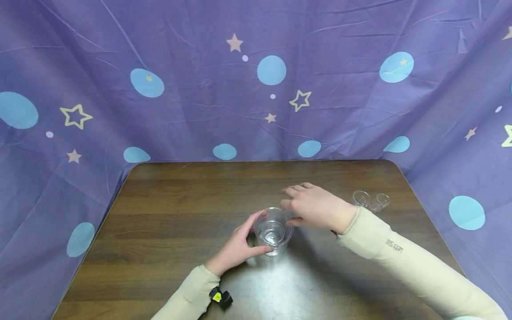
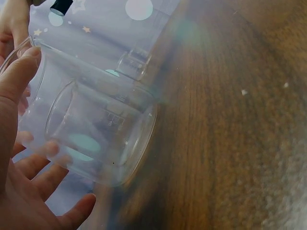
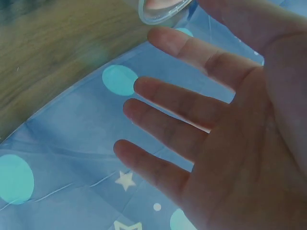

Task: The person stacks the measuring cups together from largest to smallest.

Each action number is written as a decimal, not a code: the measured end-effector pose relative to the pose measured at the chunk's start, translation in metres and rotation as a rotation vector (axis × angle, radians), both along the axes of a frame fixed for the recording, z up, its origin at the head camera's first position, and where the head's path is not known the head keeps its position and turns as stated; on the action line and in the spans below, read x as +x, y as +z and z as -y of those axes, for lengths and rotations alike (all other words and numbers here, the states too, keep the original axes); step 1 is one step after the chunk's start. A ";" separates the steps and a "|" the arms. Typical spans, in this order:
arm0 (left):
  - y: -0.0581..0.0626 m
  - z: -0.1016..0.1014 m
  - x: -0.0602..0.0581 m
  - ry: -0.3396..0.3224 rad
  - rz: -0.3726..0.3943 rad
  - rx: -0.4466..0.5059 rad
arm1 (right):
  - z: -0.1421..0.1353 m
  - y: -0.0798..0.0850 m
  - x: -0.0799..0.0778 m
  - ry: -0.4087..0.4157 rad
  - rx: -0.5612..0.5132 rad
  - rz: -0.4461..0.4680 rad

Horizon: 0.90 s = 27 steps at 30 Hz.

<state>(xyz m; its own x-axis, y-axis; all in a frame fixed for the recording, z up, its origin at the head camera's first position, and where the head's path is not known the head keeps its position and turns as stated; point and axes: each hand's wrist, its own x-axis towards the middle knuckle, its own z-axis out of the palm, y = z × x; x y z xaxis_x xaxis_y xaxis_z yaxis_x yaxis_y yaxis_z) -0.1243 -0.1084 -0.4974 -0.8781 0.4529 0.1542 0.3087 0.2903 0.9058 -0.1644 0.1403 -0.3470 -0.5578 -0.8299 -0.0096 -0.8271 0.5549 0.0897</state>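
Note:
A large clear glass beaker (image 1: 262, 235) stands on the table with a smaller beaker (image 1: 274, 232) inside it. In the left wrist view both show through the glass, the inner beaker (image 2: 91, 124) resting low within the outer one. My left hand (image 1: 240, 244) holds the large beaker from the left, thumb on the near side near the rim and fingers around the far side. My right hand (image 1: 318, 206) is just above the beaker's right rim. In the right wrist view its fingers (image 3: 177, 98) are spread and fairly straight, with nothing held.
Two small glass pieces, a left one (image 1: 362, 198) and a right one (image 1: 382, 201), lie to the right, partly behind my right forearm. The wooden table (image 1: 180, 191) ends at a purple patterned cloth (image 1: 192, 89) at the back and sides.

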 end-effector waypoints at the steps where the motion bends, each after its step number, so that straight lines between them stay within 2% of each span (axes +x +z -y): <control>1: 0.000 0.000 0.000 0.000 0.000 0.000 | -0.002 0.000 0.000 -0.001 -0.005 -0.001; 14: 0.000 0.000 -0.001 0.003 0.013 -0.007 | -0.033 0.004 -0.004 -0.039 -0.052 -0.040; 21: 0.000 0.000 -0.001 -0.007 -0.008 -0.001 | -0.052 0.001 -0.009 -0.064 -0.090 -0.046; 27: -0.001 0.000 0.000 -0.014 0.006 -0.007 | -0.066 -0.003 -0.010 -0.081 -0.095 -0.048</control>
<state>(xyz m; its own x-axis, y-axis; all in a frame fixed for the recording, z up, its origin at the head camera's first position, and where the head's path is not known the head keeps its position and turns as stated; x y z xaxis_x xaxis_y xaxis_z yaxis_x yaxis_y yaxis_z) -0.1247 -0.1086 -0.4979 -0.8723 0.4665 0.1463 0.3079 0.2917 0.9056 -0.1745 0.2064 -0.3499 -0.6213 -0.7777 0.0954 -0.7749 0.6279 0.0719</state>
